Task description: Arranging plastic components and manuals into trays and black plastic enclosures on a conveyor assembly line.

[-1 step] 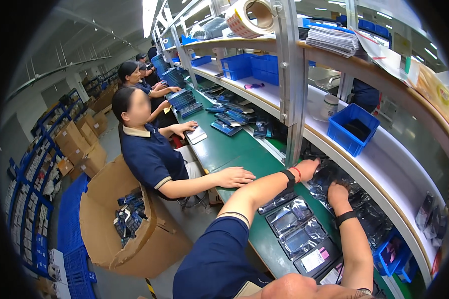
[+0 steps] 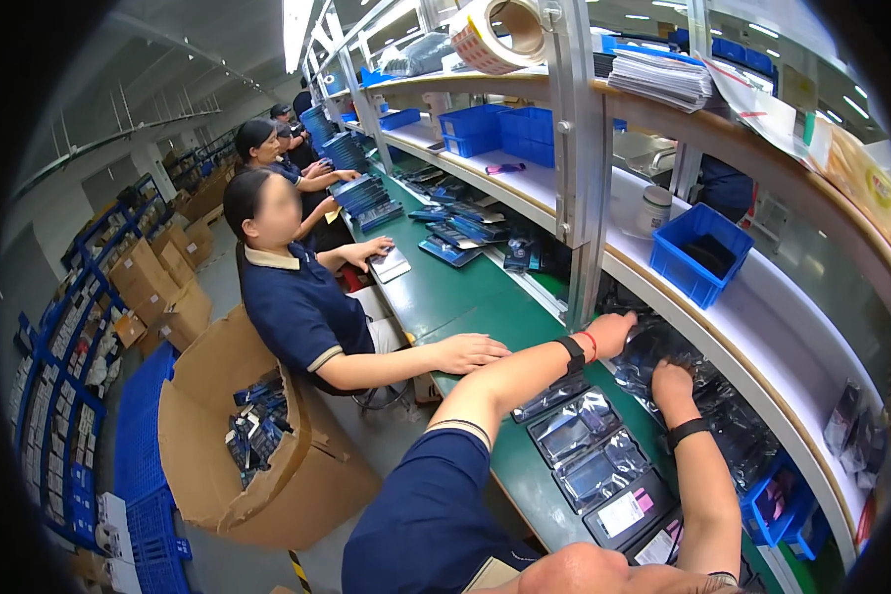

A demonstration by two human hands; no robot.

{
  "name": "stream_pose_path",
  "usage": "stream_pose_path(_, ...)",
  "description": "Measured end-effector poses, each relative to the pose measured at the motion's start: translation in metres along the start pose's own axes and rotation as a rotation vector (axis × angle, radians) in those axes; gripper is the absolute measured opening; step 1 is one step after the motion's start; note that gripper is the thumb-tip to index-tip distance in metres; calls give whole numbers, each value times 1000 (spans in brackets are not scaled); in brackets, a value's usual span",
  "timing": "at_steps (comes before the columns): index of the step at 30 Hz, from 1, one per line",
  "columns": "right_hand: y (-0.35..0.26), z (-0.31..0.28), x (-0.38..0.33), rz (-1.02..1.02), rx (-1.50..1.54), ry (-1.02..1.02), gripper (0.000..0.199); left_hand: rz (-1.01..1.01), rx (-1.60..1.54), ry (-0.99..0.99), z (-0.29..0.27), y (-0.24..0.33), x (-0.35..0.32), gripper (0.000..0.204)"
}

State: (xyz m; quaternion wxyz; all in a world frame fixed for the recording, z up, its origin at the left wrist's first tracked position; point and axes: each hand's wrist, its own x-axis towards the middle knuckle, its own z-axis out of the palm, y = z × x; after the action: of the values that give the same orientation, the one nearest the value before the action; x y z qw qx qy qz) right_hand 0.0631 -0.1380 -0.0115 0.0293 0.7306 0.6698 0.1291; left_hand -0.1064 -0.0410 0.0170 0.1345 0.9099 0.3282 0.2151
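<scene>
Both of my arms reach to the back of the green workbench (image 2: pixel 436 307), under the shelf. My left hand (image 2: pixel 612 335), with a dark band and a red string at its wrist, is closed at the far end of a heap of clear plastic bags (image 2: pixel 653 346) with dark contents. What its fingertips hold is hidden. Closer to me, my right hand (image 2: pixel 672 386) is closed in a fist-like grip on a clear plastic bag in the same heap. Between my forearms lie flat black trays (image 2: pixel 574 426) with clear film, and a black case (image 2: pixel 624 510) bearing a white and pink label.
A co-worker's hand (image 2: pixel 470 352) lies flat on the bench by my left forearm. Blue bins (image 2: pixel 701 259) and a jar (image 2: pixel 653 210) stand on the shelf (image 2: pixel 782 342) above my hands. Behind the metal post (image 2: pixel 586 198) are piled dark packs (image 2: pixel 460 233). A large carton (image 2: pixel 312 485) stands left.
</scene>
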Motion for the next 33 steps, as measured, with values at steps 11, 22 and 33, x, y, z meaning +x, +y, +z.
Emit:
stream_pose_path(11,50,-88,-93,41,707,454,34,467,22,251,-34,169,-167,40)
stream_pose_path(22,8,-80,-335,111,460,65,53,396,30,-359,34,201,-218,74)
stream_pose_path(33,-81,-68,-237,-68,595,-285,90,83,-5,-336,-9,90,-217,68)
